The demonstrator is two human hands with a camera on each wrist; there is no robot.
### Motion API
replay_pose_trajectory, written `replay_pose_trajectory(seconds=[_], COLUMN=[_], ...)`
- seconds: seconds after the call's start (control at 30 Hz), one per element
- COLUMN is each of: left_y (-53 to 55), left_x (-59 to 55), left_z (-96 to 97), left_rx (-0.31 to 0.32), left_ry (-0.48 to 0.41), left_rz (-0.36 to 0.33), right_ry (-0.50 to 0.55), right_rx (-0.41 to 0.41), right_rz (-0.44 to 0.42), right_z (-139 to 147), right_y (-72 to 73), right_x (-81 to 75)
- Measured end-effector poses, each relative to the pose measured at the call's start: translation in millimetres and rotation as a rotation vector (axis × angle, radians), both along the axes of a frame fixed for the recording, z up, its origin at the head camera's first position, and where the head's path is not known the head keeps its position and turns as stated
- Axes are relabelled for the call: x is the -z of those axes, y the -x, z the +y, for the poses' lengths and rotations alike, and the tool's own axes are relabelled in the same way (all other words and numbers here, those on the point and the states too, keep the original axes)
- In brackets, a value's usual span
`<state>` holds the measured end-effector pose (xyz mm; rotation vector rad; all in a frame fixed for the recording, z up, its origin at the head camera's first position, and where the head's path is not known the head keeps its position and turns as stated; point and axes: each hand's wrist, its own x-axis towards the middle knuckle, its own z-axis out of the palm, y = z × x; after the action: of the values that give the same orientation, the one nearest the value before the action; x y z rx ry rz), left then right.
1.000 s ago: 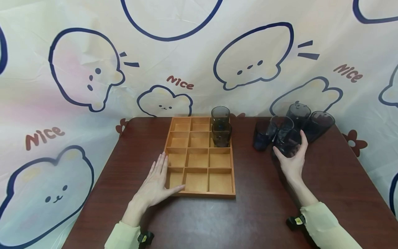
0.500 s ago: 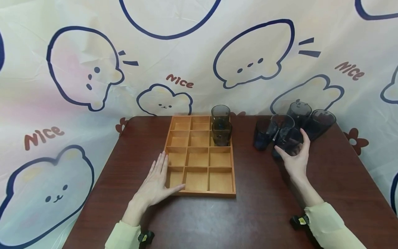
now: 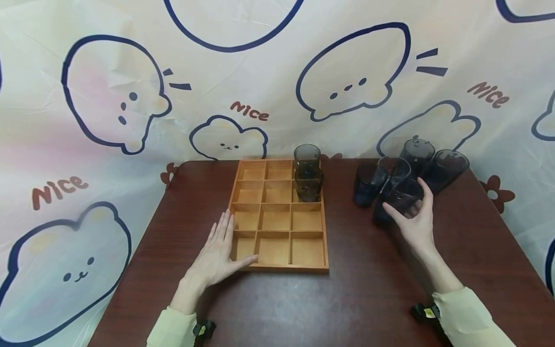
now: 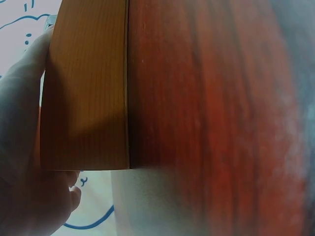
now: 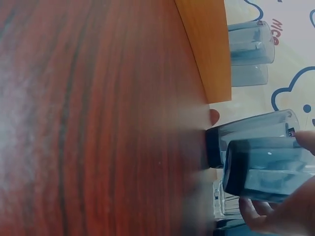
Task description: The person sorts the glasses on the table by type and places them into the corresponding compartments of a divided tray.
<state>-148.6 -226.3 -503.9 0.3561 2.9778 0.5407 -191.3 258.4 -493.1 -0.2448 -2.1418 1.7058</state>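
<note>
Gripping a smoky glass (image 5: pixel 263 164) in R hand (image 3: pixel 417 225), w/ other glasses (image 3: pixel 445 171) just beyond, and resting flat L hand (image 3: pixel 214 260), holding nothing, vs. side of wooden tray (image 3: pixel 286 270) on desk (image 3: pixel 277 308). Best to pinch firmly, keep upright & ease clear w/o knocks. Vs. ½ sec ago: drawn slightly nearer, w/ no visible L-hand shift.

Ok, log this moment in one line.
left hand: touches wooden tray | right hand: grips dark glass | tray's right column: two glasses
</note>
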Motion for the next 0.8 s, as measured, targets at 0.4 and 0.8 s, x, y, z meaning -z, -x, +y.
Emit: replay_pose_trajectory(seconds=[0.4, 0.8], left_y=[-0.4, -0.7], left_x=[-0.7, -0.6], left_z=[0.1, -0.6], left_rx=[-0.001, 0.002], left_ry=[-0.006, -0.005], left_rz=[0.003, 0.011], right_ry=[-0.080, -0.105], right_rx=[-0.042, -0.144], right_rz=[-0.051, -0.021], right_z=[-6, -18], right_y=[-6.5, -8.8], right_x=[0.2, -5.7])
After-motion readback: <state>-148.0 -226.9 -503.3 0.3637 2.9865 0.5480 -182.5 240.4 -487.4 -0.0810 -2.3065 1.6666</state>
